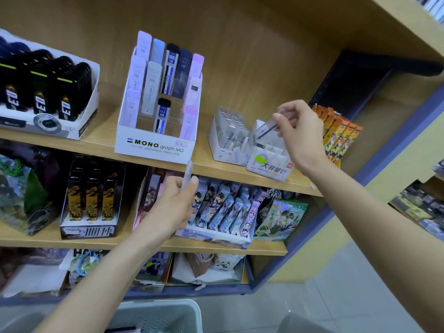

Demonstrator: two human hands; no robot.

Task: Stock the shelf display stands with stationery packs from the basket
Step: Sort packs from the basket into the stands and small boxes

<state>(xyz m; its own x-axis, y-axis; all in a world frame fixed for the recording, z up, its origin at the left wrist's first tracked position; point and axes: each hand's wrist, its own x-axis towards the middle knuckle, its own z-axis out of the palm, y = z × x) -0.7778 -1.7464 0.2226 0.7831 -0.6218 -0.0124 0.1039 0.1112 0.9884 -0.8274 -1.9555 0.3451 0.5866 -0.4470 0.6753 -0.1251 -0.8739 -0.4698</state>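
My right hand (299, 129) pinches a clear lead pack (265, 128) and holds it tilted just above a small white display stand (269, 162) with a green label, on the upper shelf. A second white stand (227, 133) beside it holds several clear packs. My left hand (174, 204) grips a pale, slim pack (187, 175) upright in front of the shelf edge, below the MONO stand. The pale basket (156, 317) sits low at the frame's bottom edge.
A white MONO graph MG stand (156, 146) with lead cases stands left of centre. A black-pack display (48, 92) is at far left, orange packs (336, 133) at right. Lower shelves hold illustrated boxes. A wooden shelf (408, 27) overhangs the top right.
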